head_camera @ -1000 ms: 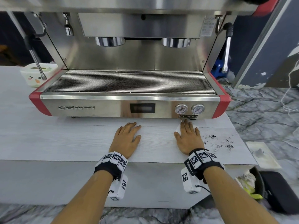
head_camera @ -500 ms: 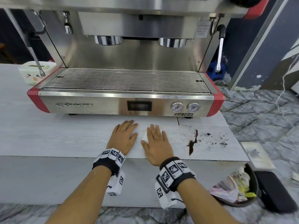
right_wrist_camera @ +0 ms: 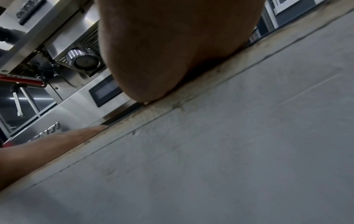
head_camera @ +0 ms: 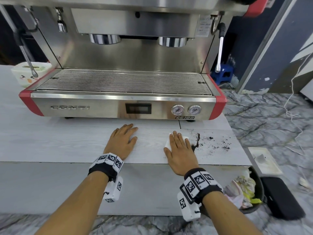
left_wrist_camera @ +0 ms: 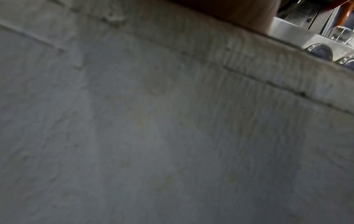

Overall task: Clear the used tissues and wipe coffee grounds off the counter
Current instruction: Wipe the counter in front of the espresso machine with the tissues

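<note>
A large stainless-steel espresso machine with red corners stands at the far side of the pale grey wood-grain counter, its ribbed drip tray facing the person. Off the counter's right end, low and near, a black round bin stuffed with crumpled paper waste sits on the marbled floor, with a flat black case just to its right and a shallow white rectangular tray just beyond it. At the far left, beside the machine, sits a small white bowl with a cartoon face.

The left hand lies flat on the counter with fingers straight, holding nothing. The right hand presses flat, fingers straight, on a folded white tissue, of which only the edges show around the fingers. Touching the tissue's right edge is a dark ridge of coffee grounds, with loose specks scattered farther right across the counter.
</note>
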Demonstrator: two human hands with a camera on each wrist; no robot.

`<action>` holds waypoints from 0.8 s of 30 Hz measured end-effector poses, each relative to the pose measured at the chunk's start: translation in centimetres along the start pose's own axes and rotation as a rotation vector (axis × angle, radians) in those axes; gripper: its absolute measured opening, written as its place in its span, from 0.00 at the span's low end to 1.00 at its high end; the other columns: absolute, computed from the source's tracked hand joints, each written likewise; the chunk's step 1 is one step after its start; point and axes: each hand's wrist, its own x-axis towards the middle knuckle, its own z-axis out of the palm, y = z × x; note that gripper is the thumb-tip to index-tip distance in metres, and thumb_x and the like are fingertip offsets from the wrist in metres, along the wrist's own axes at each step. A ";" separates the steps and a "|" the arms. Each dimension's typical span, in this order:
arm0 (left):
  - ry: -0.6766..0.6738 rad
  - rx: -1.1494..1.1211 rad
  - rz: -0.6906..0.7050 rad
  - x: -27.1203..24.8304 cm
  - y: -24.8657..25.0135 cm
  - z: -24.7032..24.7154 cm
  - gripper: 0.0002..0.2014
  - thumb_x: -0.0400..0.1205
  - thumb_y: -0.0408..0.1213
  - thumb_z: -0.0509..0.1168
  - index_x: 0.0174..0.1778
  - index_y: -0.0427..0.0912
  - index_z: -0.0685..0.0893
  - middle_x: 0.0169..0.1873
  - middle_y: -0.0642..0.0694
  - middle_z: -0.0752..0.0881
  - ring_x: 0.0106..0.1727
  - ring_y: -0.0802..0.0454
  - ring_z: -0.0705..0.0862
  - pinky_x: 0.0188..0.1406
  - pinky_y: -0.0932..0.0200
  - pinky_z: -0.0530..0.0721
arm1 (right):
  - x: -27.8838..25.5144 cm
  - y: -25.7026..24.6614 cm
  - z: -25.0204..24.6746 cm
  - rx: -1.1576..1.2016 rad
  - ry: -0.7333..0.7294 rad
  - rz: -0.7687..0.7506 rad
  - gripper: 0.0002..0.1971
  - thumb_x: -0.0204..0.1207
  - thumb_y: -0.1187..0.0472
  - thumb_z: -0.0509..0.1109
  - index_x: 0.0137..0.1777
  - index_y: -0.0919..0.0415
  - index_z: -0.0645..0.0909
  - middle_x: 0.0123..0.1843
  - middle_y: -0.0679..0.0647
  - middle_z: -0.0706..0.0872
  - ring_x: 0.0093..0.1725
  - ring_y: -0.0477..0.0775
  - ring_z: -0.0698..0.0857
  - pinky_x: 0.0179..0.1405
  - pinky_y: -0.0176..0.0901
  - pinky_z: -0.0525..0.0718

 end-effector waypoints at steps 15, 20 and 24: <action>0.023 -0.010 0.007 -0.1 0.2 -0.3 0.27 0.80 0.52 0.48 0.75 0.52 0.70 0.78 0.51 0.68 0.80 0.52 0.62 0.81 0.51 0.55 | -0.1 1.8 -2.6 0.108 -0.028 0.124 0.32 0.86 0.46 0.41 0.85 0.62 0.40 0.87 0.58 0.39 0.85 0.55 0.39 0.84 0.53 0.39; 0.041 -0.011 0.014 -0.1 0.6 -0.6 0.26 0.79 0.51 0.50 0.74 0.50 0.72 0.77 0.50 0.69 0.79 0.51 0.64 0.79 0.52 0.56 | -0.1 -4.8 -1.2 0.081 -0.010 -0.080 0.41 0.74 0.39 0.25 0.84 0.62 0.39 0.86 0.57 0.37 0.85 0.56 0.37 0.84 0.54 0.37; 0.020 0.015 0.015 0.0 0.4 -0.5 0.28 0.79 0.52 0.48 0.75 0.51 0.70 0.78 0.50 0.68 0.79 0.51 0.63 0.80 0.51 0.56 | 0.1 -7.1 1.0 0.034 -0.032 -0.122 0.42 0.72 0.41 0.25 0.85 0.62 0.40 0.87 0.57 0.39 0.85 0.55 0.37 0.84 0.56 0.37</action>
